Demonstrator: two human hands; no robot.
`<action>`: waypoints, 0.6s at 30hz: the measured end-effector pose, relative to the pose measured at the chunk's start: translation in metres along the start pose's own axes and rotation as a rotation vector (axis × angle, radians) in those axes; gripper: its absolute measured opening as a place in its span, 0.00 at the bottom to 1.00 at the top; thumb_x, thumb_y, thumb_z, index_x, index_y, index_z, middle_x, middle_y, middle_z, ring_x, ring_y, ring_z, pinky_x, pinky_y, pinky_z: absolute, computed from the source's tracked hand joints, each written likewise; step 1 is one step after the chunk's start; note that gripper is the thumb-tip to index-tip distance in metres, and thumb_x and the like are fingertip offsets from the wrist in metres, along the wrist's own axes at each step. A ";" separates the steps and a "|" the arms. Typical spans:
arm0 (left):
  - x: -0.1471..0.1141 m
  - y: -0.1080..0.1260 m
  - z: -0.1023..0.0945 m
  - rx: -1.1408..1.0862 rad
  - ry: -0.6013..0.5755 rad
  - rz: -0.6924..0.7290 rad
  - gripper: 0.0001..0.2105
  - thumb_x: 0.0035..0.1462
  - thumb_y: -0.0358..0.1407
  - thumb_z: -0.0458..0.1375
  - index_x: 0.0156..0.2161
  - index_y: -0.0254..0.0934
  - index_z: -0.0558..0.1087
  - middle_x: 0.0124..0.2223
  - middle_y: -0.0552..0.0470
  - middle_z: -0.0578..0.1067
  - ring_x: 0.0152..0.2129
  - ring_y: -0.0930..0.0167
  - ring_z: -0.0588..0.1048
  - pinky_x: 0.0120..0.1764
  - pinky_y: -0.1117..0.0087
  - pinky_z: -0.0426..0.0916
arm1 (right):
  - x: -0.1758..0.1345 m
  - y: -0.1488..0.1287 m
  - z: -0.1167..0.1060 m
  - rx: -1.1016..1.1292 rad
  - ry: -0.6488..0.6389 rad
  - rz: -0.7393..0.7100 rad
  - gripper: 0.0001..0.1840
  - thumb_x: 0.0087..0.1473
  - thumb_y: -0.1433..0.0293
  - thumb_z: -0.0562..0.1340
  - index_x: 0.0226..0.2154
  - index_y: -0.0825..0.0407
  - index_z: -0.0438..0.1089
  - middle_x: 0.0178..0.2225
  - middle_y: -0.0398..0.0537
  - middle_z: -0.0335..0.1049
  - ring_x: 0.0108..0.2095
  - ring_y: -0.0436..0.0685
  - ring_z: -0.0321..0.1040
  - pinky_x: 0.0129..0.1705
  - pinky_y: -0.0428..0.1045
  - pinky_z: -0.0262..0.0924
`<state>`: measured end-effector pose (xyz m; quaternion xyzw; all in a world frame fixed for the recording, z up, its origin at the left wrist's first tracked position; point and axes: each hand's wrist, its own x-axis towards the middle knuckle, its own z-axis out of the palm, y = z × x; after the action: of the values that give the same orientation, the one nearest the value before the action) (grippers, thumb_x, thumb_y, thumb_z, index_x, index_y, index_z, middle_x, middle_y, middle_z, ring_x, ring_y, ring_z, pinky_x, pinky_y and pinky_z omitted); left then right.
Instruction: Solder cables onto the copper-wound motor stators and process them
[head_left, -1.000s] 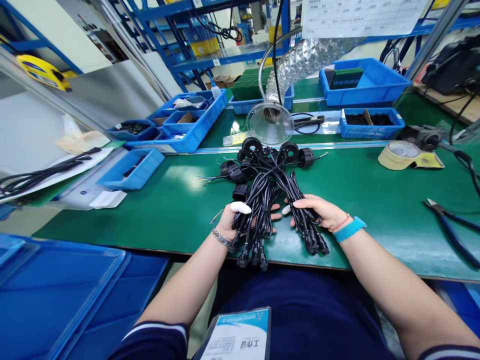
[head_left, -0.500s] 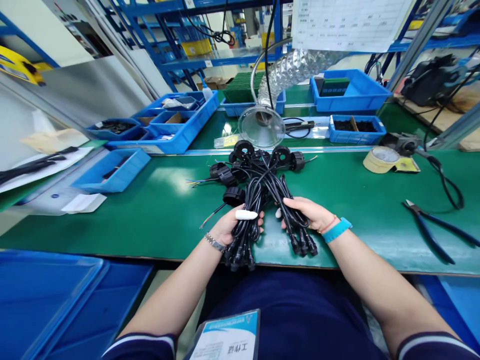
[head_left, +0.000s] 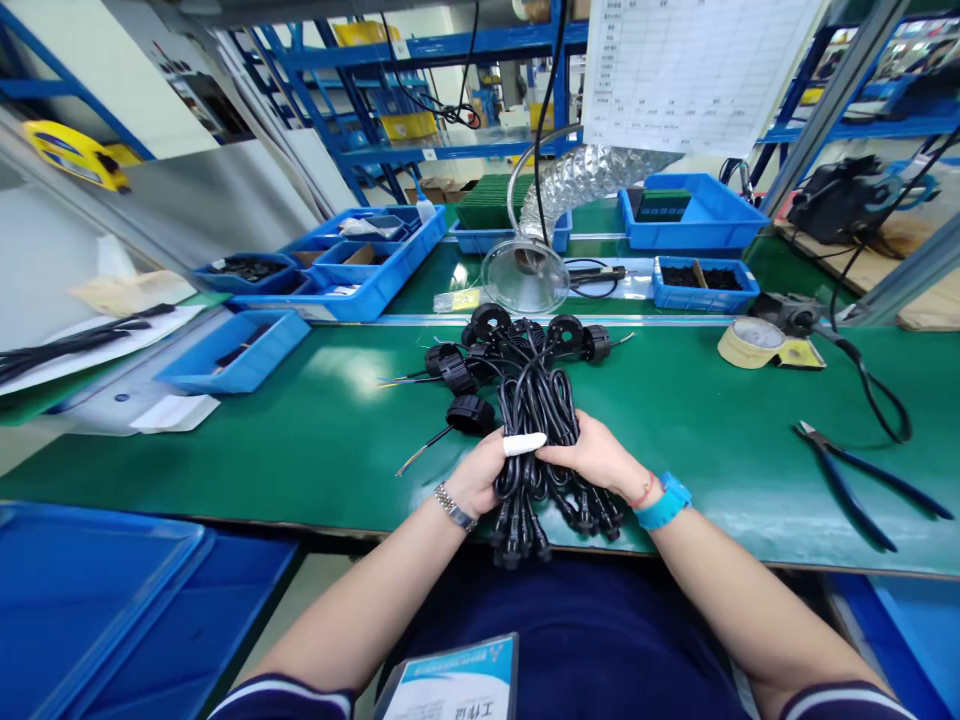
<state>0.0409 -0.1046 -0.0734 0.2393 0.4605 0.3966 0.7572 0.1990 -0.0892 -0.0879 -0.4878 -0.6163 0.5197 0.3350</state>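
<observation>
Several black cables [head_left: 526,410], folded into looped bundles, lie on the green table in front of me. My left hand [head_left: 491,467] is closed round the left part of the cables, its thumb in a white finger cot [head_left: 524,443] lying across them. From the other side my right hand [head_left: 596,455] grips the right part, and the two thumbs nearly meet. Black connectors [head_left: 517,540] hang toward the table's front edge, below my hands. At the far end sit round black caps [head_left: 491,322]; one more cap [head_left: 470,414] lies left of the bundle with bare wire ends.
Cutting pliers [head_left: 844,470] lie open at the right, with a tape roll [head_left: 752,340] behind them. A clear fume funnel [head_left: 525,277] stands beyond the cables. Blue bins [head_left: 240,350] sit at the left, and a small divided bin [head_left: 703,300] at the back right.
My hands have come together, bringing the two cable bundles side by side. The right hand moved left with its bundle. The view has tilted up slightly.
</observation>
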 end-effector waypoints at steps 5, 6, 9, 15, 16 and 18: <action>-0.003 0.003 0.001 0.047 0.010 0.025 0.10 0.38 0.25 0.61 0.31 0.27 0.72 0.26 0.44 0.76 0.19 0.69 0.74 0.24 0.71 0.71 | -0.003 -0.010 -0.012 0.164 -0.156 0.022 0.20 0.37 0.65 0.67 0.34 0.55 0.63 0.29 0.44 0.70 0.26 0.49 0.65 0.29 0.45 0.61; -0.007 0.008 -0.003 0.054 0.009 0.026 0.09 0.37 0.25 0.61 0.30 0.27 0.72 0.24 0.45 0.75 0.18 0.69 0.73 0.24 0.71 0.71 | -0.004 -0.012 -0.016 0.216 -0.200 0.046 0.17 0.38 0.65 0.66 0.32 0.55 0.63 0.25 0.42 0.69 0.23 0.49 0.65 0.26 0.45 0.59; -0.028 0.036 -0.020 0.074 0.035 0.060 0.07 0.37 0.25 0.60 0.28 0.26 0.72 0.21 0.46 0.74 0.17 0.71 0.72 0.23 0.74 0.70 | -0.002 -0.014 -0.029 0.303 -0.174 0.105 0.12 0.39 0.68 0.64 0.26 0.54 0.61 0.17 0.39 0.64 0.17 0.48 0.62 0.19 0.43 0.55; -0.083 0.083 -0.048 0.241 0.098 0.198 0.08 0.40 0.27 0.61 0.31 0.30 0.72 0.23 0.48 0.75 0.18 0.71 0.72 0.22 0.73 0.70 | 0.004 -0.018 -0.051 0.396 0.102 0.096 0.12 0.35 0.71 0.64 0.26 0.54 0.61 0.15 0.39 0.64 0.15 0.48 0.62 0.16 0.43 0.54; -0.089 0.086 -0.050 0.300 0.107 0.220 0.07 0.41 0.27 0.61 0.31 0.32 0.72 0.24 0.49 0.75 0.18 0.70 0.72 0.21 0.73 0.69 | 0.003 -0.023 -0.056 0.422 0.141 0.101 0.12 0.35 0.71 0.64 0.26 0.54 0.62 0.14 0.40 0.64 0.15 0.49 0.62 0.16 0.43 0.55; -0.098 0.091 -0.049 0.394 0.130 0.229 0.05 0.42 0.28 0.61 0.29 0.32 0.71 0.23 0.49 0.74 0.18 0.70 0.72 0.21 0.73 0.69 | 0.002 -0.035 -0.067 0.474 0.207 0.099 0.11 0.37 0.70 0.63 0.27 0.54 0.63 0.15 0.42 0.66 0.15 0.49 0.62 0.16 0.43 0.56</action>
<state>-0.0628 -0.1333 0.0194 0.4073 0.5465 0.3969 0.6147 0.2507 -0.0658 -0.0382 -0.4757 -0.4153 0.6126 0.4754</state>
